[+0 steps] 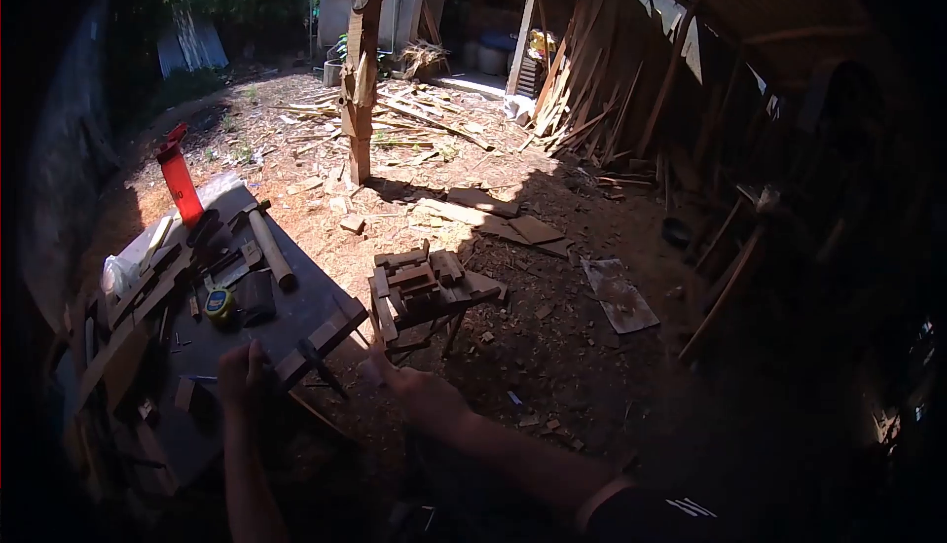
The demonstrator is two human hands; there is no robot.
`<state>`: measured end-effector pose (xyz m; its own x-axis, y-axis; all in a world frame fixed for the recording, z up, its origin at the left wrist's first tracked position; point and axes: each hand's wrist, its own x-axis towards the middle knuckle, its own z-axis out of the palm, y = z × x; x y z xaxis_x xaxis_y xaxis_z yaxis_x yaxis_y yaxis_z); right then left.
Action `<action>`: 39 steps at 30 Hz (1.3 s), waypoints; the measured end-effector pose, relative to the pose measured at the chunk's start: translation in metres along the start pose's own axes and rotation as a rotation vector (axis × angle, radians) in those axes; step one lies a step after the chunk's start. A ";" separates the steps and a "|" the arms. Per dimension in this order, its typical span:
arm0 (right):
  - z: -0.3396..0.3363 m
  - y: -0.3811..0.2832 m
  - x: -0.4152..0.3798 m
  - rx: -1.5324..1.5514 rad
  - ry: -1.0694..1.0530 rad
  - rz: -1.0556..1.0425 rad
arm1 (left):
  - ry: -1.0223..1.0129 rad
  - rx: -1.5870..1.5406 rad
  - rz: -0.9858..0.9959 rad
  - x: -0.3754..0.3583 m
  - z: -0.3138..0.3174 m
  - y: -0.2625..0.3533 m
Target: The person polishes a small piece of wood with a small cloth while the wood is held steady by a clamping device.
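Observation:
Over the lower part of the dark work table (311, 291), my left hand (243, 373) is closed, with its thumb up; what it grips, if anything, is lost in shadow. A thin blue item shows just left of it. My right hand (402, 385) reaches out beyond the table's right edge, fingers closed round something pale that I cannot make out. Between the hands, a wooden block (340, 324) lies along the table edge with a dark clamp-like tool (318, 363) beside it. A yellow tape measure (219, 304) lies above my left hand.
A red bottle (180, 184), a mallet (269, 247) and wood strips (148, 291) are on the table. Ahead stands a small stand (424, 291) stacked with wood pieces. A wooden post (361, 79) rises behind it. Boards (493, 217) and scraps litter the ground.

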<state>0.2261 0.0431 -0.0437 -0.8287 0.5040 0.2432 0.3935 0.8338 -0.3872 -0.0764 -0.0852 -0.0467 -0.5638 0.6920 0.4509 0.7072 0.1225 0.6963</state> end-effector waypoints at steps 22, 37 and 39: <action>0.000 -0.002 0.007 0.089 0.068 0.006 | 0.011 0.043 0.011 -0.007 -0.002 0.012; -0.023 -0.017 -0.010 -0.069 -0.172 0.068 | 0.094 -0.080 -0.047 -0.006 -0.007 0.008; -0.030 -0.011 0.002 -0.034 -0.150 -0.022 | 0.120 -0.033 -0.074 -0.002 -0.006 0.002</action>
<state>0.2317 0.0417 -0.0118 -0.8863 0.4486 0.1149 0.3857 0.8525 -0.3527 -0.0763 -0.0907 -0.0425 -0.6623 0.5917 0.4596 0.6485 0.1455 0.7472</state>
